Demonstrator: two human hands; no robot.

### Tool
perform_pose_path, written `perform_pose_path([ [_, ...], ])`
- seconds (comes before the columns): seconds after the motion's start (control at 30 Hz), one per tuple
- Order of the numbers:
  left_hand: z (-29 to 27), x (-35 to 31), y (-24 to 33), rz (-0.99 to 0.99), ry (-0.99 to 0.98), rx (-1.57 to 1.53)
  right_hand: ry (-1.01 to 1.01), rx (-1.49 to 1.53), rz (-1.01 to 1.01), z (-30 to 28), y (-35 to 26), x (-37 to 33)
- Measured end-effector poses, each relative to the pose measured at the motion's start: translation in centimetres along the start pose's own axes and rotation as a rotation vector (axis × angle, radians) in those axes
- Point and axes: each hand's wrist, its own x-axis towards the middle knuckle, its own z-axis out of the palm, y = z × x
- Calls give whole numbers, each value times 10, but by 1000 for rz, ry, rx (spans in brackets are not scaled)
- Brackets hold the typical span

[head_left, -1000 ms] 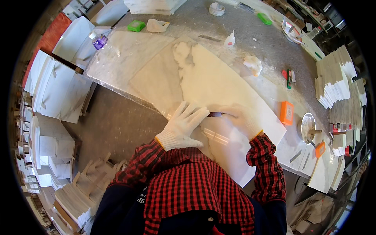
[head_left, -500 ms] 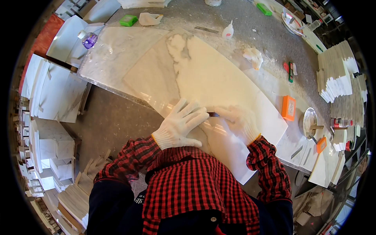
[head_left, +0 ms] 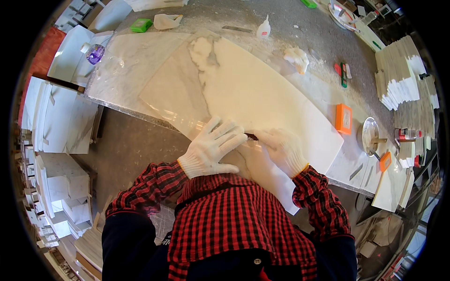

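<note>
A large white marble slab (head_left: 262,86) with grey veining lies across the worktable and juts over its near edge toward me. My left hand (head_left: 213,149), in a white knitted glove, rests flat on the slab with its fingers spread. Close beside its fingertips, my right hand (head_left: 281,149), gloved the same way, is closed on a small dark, flat-edged piece (head_left: 252,136). Only the end of that piece shows between the hands, low against the slab; the right fingers cover the rest, and its kind I cannot make out.
Beyond the slab are a white squeeze bottle (head_left: 264,28), a crumpled cloth (head_left: 296,59) and a green block (head_left: 141,25). An orange box (head_left: 343,119) and a round metal pan (head_left: 369,136) sit to the right. Stacked stone strips (head_left: 398,72) stand farther right; a purple-liquid bottle (head_left: 94,54) is at left.
The whole view has shifted slightly, so the table's things sit a little farther left. My left hand stays flat on the slab, and my right hand keeps its closed grip close beside it.
</note>
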Motion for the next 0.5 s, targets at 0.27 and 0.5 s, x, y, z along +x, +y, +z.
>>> perform_pose_path([
  [0.27,1,-3,-2,24,-13,8,52,-23,67,14,-7,-15],
  [0.5,-1,0,-5,106,-18,-20,51,-63,226,18,-34,-31],
])
